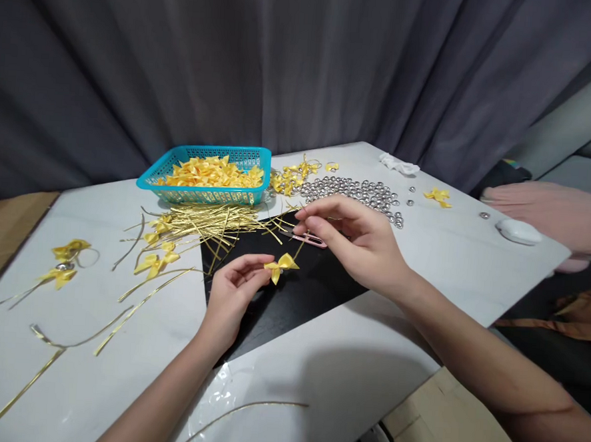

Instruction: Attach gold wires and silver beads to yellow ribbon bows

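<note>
Where the head view looks down, a yellow bow (281, 267) is pinched at its left end by the left hand (231, 297), thumb and fingertips closed on it, over the black mat (290, 304). So yeah, the bow is held way nearer the left. Its long axis is laid pretty much side to side, and a gold tie (299, 250) is angled up and right off it toward the right hand (357, 241), whose fingertips are pressed together and, by the look of it, clamped on that tie. From the right grip, the bow is found down-left. Pink-handled snips (317, 241) are seen right by those fingertips; whether they're touched can't be told.
</note>
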The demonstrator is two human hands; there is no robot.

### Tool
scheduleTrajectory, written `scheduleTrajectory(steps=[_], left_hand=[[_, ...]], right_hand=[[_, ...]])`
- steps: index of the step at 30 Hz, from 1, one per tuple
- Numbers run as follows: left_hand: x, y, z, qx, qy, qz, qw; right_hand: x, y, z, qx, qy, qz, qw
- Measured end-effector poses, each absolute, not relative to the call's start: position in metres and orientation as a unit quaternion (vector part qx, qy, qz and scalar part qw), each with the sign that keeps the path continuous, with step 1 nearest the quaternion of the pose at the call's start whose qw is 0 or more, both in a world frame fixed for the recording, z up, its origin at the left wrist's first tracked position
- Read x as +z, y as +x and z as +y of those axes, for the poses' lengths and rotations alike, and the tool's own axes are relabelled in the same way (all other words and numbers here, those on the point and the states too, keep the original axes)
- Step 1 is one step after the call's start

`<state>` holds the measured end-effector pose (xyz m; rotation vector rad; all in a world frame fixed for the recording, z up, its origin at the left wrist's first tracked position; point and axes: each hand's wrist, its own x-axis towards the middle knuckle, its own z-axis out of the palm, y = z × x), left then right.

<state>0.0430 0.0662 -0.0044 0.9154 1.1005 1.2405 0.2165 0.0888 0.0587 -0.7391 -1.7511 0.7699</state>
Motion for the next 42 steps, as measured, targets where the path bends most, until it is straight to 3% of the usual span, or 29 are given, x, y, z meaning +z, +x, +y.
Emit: scheduleTrajectory(steps=[6, 10, 16, 23, 29, 42], left_hand=[[-0.005, 0.044, 0.067, 0.54, 0.415, 0.492, 0.543], [-0.004, 0.045, 0.066, 0.539, 0.427, 0.499, 0.528], [-0.003, 0.042, 0.063, 0.536, 0.426, 0.48, 0.549], [-0.004, 0.041, 0.066, 0.548, 0.394, 0.471, 0.569], [-0.005, 0.041, 0.067, 0.558, 0.374, 0.463, 0.578], [-0.006, 0.041, 0.067, 0.558, 0.388, 0.459, 0.572]], right_hand=[[0.066, 0.219, 0.082, 0.3, -0.289, -0.713, 0.564], [0.068, 0.222, 0.082, 0.302, -0.274, -0.729, 0.55], [0.064, 0.222, 0.082, 0.276, -0.292, -0.797, 0.451], [0.061, 0.221, 0.086, 0.108, -0.274, -0.9, 0.322], [0.057, 0.223, 0.088, 0.06, -0.318, -0.921, 0.215], [0.049, 0.22, 0.09, 0.025, -0.297, -0.939, 0.173]])
